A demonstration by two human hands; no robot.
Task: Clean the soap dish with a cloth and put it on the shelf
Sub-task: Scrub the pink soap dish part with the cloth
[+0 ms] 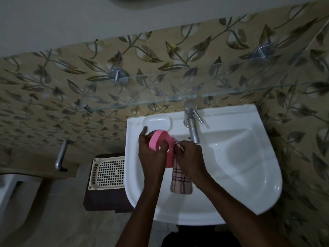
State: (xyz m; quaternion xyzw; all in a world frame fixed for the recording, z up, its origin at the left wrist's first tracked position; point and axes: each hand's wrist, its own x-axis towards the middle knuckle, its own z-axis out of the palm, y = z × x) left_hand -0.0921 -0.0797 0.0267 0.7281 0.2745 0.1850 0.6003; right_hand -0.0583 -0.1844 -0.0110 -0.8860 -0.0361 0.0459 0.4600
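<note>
**Pink soap dish held over the basin, cloth pressed to its side**

The soap dish [161, 146] was smooth pink plastic, oval, with small round drain holes in its face. It was tilted up on edge above the left part of the white ceramic basin [249, 157], not resting on anything. The left hand [151, 155] clasped it from the left, fingers curled over its face and rim. The right hand [191, 157] was closed around a checked cloth [179, 179], soft woven fabric in pale pink with dark lines, bunched against the dish's right edge; the loose end hung down limp toward the basin's front rim.

Just behind the dish, a white rounded-rectangular tray [157, 123] sat on the basin's back ledge, touching distance from the left fingertips. A brushed-metal tap [191, 125] stood just right of the hands, its spout reaching over the bowl. The bowl to the right of the hands lay open.

Above the basin ran a clear glass shelf [178, 99] with a thin greenish edge, carried on round metal brackets [118, 75], its surface bare along the visible length. The wall behind was tiled in tan with a leaf-and-vine pattern. Left of the basin sat a dark box with a cream perforated plastic lid [109, 172], and a metal pipe [60, 155] stuck out from the wall. The room was dim.
</note>
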